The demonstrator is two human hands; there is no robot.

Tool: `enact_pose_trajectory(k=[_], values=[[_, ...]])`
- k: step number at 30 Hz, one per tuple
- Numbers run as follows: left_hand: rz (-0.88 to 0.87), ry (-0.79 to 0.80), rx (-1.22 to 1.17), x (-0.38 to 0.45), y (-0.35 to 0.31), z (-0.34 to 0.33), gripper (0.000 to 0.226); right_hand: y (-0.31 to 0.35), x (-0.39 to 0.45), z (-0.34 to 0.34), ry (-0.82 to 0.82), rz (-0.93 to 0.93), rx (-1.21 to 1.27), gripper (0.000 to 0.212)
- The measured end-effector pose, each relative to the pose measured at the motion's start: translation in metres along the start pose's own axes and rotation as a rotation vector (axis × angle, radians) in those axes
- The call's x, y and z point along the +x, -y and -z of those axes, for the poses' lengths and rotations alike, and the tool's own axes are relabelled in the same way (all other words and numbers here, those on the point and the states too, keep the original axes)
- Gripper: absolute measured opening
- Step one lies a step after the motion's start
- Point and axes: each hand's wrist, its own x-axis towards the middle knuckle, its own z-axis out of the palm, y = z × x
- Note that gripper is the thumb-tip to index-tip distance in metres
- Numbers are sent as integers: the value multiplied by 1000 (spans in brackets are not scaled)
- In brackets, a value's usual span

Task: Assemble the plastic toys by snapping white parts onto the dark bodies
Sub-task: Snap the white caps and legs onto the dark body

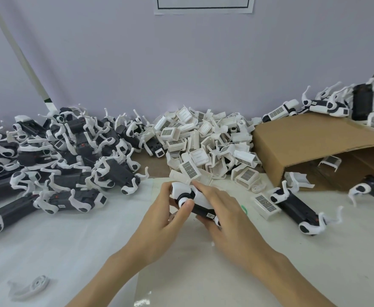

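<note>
**Both hands gripping one toy above the table**

We note a white table [70, 251] carrying a cardboard box [303, 147] lying on its side at right. A heap of dark bodies [55, 156] fitted with white legs fills the left; a pile of white parts [206, 142] sits at centre rear. At centre, the toy [194, 199] is held just in front of that pile: the left hand [161, 218] curls round its white end, thumb on a round knob; the right hand [223, 216] wraps over the dark body.
</note>
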Motion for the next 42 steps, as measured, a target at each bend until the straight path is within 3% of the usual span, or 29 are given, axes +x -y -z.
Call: enact_pose_trajectory(k=[13,18,25,30,34,38,42], values=[[-9,-99,-19,0,-7,-8,33,-1,1,-5,-76,-12,-92,78],[-39,-127,-8,2,-8,-3,54,1,1,-6,-77,6,-113,69],[-166,-45,182,-1,-7,-10,26,6,1,-9,-153,9,-52,66],[-202,-38,189,-3,-7,-14,25,-1,2,-6,-142,52,-94,69],[-232,-53,220,-2,-6,-13,36,-9,1,-4,-141,5,99,75],[-126,-68,142,2,2,-7,39,-14,5,-3,-175,11,131,59],[-90,-53,139,4,6,-5,40,-14,3,-6,-172,-3,139,57]])
